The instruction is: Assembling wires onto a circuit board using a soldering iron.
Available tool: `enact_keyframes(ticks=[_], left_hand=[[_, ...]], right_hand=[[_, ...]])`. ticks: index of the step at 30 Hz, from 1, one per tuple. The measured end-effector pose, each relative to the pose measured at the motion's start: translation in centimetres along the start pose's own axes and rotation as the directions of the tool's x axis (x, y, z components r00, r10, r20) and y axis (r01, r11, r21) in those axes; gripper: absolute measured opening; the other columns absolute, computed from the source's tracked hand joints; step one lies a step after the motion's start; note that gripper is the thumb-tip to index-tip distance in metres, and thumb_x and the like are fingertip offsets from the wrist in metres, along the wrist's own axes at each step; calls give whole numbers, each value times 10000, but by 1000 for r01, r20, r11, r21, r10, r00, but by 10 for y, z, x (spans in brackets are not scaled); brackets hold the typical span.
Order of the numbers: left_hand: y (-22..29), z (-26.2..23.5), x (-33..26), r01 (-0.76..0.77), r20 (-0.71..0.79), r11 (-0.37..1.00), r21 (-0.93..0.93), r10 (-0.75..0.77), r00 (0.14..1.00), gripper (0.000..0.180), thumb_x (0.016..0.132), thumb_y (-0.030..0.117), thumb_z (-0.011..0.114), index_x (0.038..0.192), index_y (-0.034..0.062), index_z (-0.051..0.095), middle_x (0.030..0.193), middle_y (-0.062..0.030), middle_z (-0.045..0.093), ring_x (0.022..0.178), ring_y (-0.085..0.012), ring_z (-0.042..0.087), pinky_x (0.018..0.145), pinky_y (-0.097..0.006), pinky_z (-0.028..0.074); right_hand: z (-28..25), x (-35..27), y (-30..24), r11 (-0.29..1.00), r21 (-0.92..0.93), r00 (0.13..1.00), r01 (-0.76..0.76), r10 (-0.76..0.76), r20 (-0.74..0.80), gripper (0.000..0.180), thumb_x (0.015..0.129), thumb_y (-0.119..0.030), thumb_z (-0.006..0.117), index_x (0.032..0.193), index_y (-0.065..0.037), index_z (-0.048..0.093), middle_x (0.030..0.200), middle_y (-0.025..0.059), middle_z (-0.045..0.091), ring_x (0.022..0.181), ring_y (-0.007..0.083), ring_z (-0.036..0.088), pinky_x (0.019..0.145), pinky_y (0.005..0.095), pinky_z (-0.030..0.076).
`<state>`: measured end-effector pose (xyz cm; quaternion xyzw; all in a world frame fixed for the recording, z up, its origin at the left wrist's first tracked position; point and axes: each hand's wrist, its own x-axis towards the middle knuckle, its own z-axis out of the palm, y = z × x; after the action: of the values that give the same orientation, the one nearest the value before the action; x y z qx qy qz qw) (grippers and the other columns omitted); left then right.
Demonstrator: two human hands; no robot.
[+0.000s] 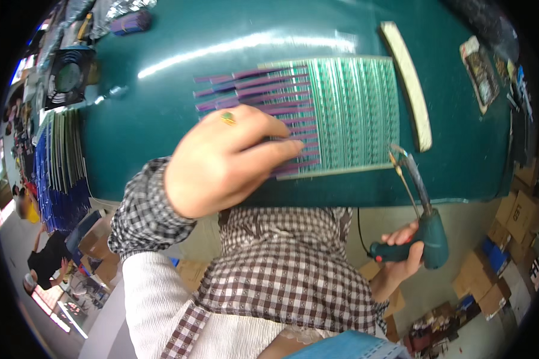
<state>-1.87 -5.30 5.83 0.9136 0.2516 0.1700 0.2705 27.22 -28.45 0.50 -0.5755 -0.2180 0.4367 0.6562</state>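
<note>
A panel of green circuit boards (pixel 356 113) lies on the teal table, with rows of small parts. Along its left side, purple flat wires (pixel 269 90) lie side by side, their ends sticking out past the panel. My left hand (pixel 221 158), a ring on one finger, reaches over the wires with fingers curled and fingertips down at the nearer ones. Its thumb and whatever it may pinch are hidden. My right hand (pixel 408 242) grips a dark green soldering gun (pixel 435 239) with a red button; the metal tip points up beside the panel's near right corner.
A long cream-coloured bar (pixel 408 87) lies right of the panel. A bundle of purple wires (pixel 130 23) and a black fan (pixel 69 78) sit at the left. Blue-and-green strips (pixel 60 161) hang at the left edge. Cardboard boxes (pixel 482 281) stand on the floor; another person (pixel 48 263) is lower left.
</note>
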Motion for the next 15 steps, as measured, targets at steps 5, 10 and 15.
enact_keyframes(ticks=[5,10,15], left_hand=[[-89,-34,54,116,-173,986,118,-94,980,277,755,-13,671,1025,50,681,1005,-115,644,958,-302,626,826,-367,501],[-174,-22,96,234,-255,957,173,-186,949,171,824,166,687,978,92,670,958,-96,617,928,-275,613,820,-373,497],[-177,-23,99,218,-169,943,252,-179,969,151,852,184,686,924,60,638,863,-88,606,809,-242,618,744,-339,505]], right_hand=[[13,9,-9,1000,-3,999,-2,2,-45,446,972,-349,522,1179,41,460,754,76,542,642,168,556,601,335,569],[15,7,-12,999,15,999,40,-40,29,435,980,-347,508,1187,32,457,746,75,546,627,173,566,598,342,573],[16,3,-18,1000,1,999,-20,20,-49,434,977,-356,510,1188,18,452,747,70,553,628,167,567,595,341,570]])
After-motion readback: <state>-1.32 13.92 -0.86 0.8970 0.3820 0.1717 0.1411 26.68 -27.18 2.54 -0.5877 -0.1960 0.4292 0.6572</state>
